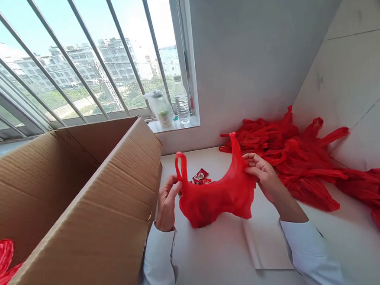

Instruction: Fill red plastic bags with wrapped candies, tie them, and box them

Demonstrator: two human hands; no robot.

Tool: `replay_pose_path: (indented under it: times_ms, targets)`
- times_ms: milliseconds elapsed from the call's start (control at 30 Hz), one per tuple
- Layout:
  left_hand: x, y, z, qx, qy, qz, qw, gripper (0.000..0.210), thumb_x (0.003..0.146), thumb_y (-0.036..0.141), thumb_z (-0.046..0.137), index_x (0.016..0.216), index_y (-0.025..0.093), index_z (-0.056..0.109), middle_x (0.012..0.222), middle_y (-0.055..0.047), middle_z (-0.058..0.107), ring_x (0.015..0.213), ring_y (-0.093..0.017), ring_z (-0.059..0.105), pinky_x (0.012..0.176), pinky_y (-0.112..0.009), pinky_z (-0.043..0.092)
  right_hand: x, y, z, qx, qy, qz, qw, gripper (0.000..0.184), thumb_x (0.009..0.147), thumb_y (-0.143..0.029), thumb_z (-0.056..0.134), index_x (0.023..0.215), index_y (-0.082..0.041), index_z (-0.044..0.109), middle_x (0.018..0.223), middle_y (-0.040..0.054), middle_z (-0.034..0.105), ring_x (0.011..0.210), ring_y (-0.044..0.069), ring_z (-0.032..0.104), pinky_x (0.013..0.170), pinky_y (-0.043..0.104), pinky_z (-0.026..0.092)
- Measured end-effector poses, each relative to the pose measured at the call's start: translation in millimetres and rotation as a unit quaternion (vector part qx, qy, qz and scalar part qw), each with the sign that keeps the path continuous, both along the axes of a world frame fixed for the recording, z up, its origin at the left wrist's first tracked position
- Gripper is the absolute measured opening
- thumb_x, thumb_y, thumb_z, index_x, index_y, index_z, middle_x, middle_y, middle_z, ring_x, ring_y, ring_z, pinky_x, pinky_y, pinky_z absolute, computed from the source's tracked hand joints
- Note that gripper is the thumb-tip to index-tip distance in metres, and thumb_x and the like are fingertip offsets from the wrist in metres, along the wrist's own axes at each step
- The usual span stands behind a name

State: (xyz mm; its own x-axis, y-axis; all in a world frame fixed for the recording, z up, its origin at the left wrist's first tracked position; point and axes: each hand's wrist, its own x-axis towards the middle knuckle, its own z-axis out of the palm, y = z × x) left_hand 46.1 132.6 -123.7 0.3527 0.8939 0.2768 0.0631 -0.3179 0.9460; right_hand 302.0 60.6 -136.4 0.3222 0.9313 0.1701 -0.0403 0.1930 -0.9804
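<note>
A red plastic bag with two handle loops is stretched between my hands above the white table. My left hand pinches its left side just below the handle. On the other side, my right hand grips the bag below its right handle, thumb and fingers closed. Behind the bag, several small red packets lie on the table, partly hidden by it. Whether anything is inside the bag, I cannot tell.
A large open cardboard box stands at left, with red plastic inside. Heaped red bags lie along the right wall. A water bottle and a plastic-wrapped cup stand on the windowsill. A pale flat sheet lies in front.
</note>
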Motion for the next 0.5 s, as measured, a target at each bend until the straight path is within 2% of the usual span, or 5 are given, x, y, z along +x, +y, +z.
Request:
replay_pose_path:
  times_ms: [133, 267, 400, 433, 500]
  targets:
    - [3, -11, 7.6, 0.078, 0.112, -0.036, 0.99, 0.013, 0.083, 0.031, 0.055, 0.08, 0.018, 0.055, 0.084, 0.0, 0.055, 0.08, -0.014, 0.052, 0.075, -0.024, 0.042, 4, -9, 4.7, -0.065, -0.198, 0.057, 0.976, 0.029, 0.078, -0.028, 0.053, 0.106, -0.022, 0.054, 0.086, 0.0028, 0.064, 0.076, 0.017, 0.061, 0.063, 0.027, 0.048]
    - [5, -17, 14.3, 0.132, 0.121, 0.014, 0.984, 0.014, 0.087, 0.028, 0.05, 0.079, 0.019, 0.058, 0.081, 0.0, 0.052, 0.075, -0.013, 0.05, 0.07, -0.023, 0.042, 9, -23, 19.1, -0.057, -0.327, -0.094, 0.939, 0.031, 0.082, -0.025, 0.051, 0.113, -0.024, 0.054, 0.095, 0.0034, 0.064, 0.081, 0.017, 0.062, 0.061, 0.027, 0.048]
    - [1, -22, 20.4, 0.102, 0.078, 0.051, 0.99, 0.018, 0.087, 0.035, 0.051, 0.082, 0.019, 0.059, 0.074, 0.001, 0.046, 0.067, -0.012, 0.044, 0.06, -0.022, 0.039, -7, -43, 40.3, 0.06, -0.359, -0.273, 0.89, 0.025, 0.085, -0.022, 0.05, 0.11, -0.025, 0.056, 0.098, 0.0029, 0.064, 0.084, 0.016, 0.062, 0.067, 0.028, 0.049]
    - [0, -24, 22.3, 0.088, 0.071, 0.036, 0.993, 0.019, 0.087, 0.036, 0.051, 0.084, 0.019, 0.059, 0.071, 0.001, 0.045, 0.064, -0.012, 0.042, 0.058, -0.022, 0.038, -15, -47, 43.6, 0.099, -0.373, -0.273, 0.881, 0.021, 0.086, -0.02, 0.05, 0.104, -0.026, 0.058, 0.097, 0.0022, 0.064, 0.085, 0.016, 0.061, 0.071, 0.028, 0.049]
    - [-1, -28, 26.7, 0.057, 0.067, 0.002, 0.996, 0.02, 0.087, 0.037, 0.051, 0.086, 0.019, 0.06, 0.065, 0.002, 0.043, 0.06, -0.011, 0.04, 0.056, -0.022, 0.036, -33, -47, 44.4, 0.161, -0.417, -0.195, 0.873, 0.019, 0.087, -0.015, 0.047, 0.095, -0.026, 0.06, 0.094, 0.0013, 0.064, 0.086, 0.015, 0.061, 0.076, 0.028, 0.049]
